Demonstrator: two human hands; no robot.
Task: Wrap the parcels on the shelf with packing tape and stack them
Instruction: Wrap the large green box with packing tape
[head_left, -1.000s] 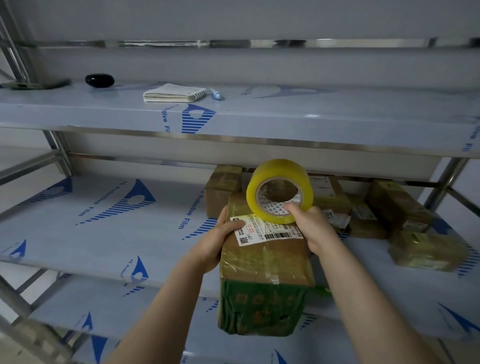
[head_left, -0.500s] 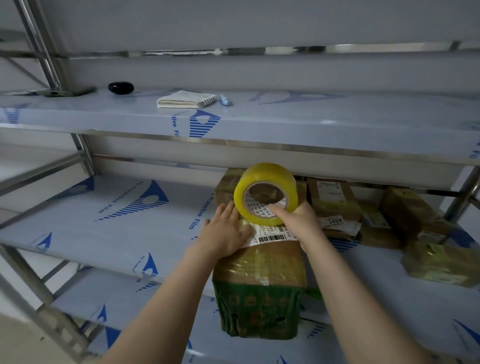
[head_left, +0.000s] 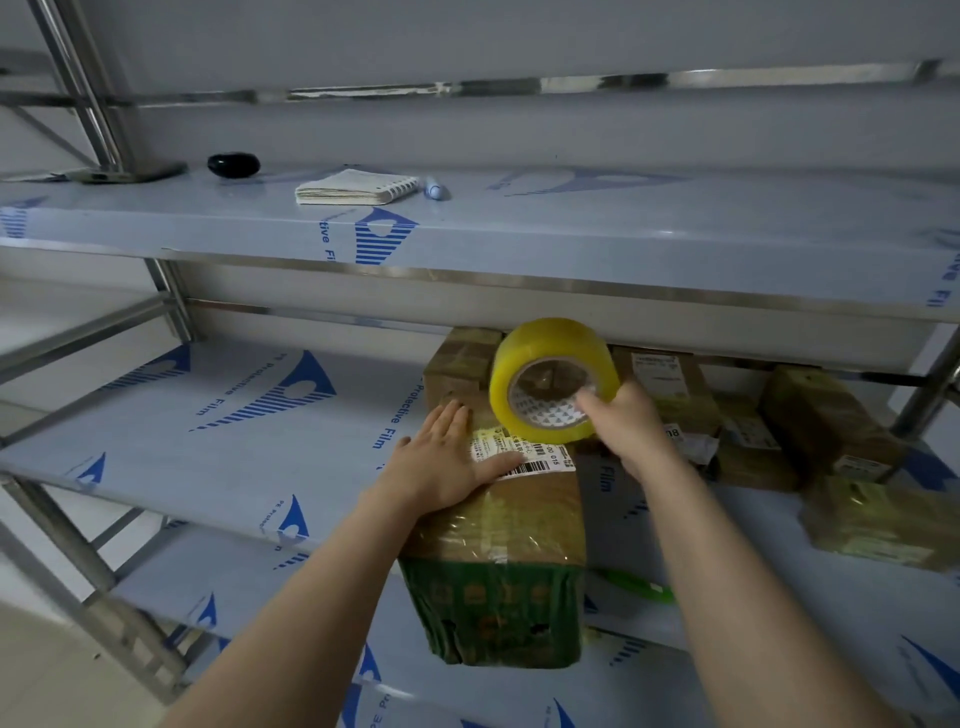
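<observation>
Parcel place: the long brown cardboard parcel (head_left: 498, 525), shiny with tape and green at its near end, lies on the middle metal shelf (head_left: 260, 441) with blue-print film. Its green end sticks out past the front edge.
Which way it points: the long side runs from me to the back of the shelf. The green end faces me. The white paper label (head_left: 524, 457) is on top, at the far end.
Left hand: my left hand (head_left: 447, 467) lies flat on top of the parcel, fingers straight, thumb on the label. It presses down.
Right hand: my right hand (head_left: 628, 421) holds the fat yellow tape roll (head_left: 561, 338), fingers hooked inside its hole. The roll stands on edge at the far end of the parcel.
Step now: I think I am taping this parcel. I cannot tell if a strip is stuck down.
Next move: pull the roll along the long side while the flat hand stops the box sliding.
Waiting: other brown parcels (head_left: 826, 421) sit further right.
</observation>
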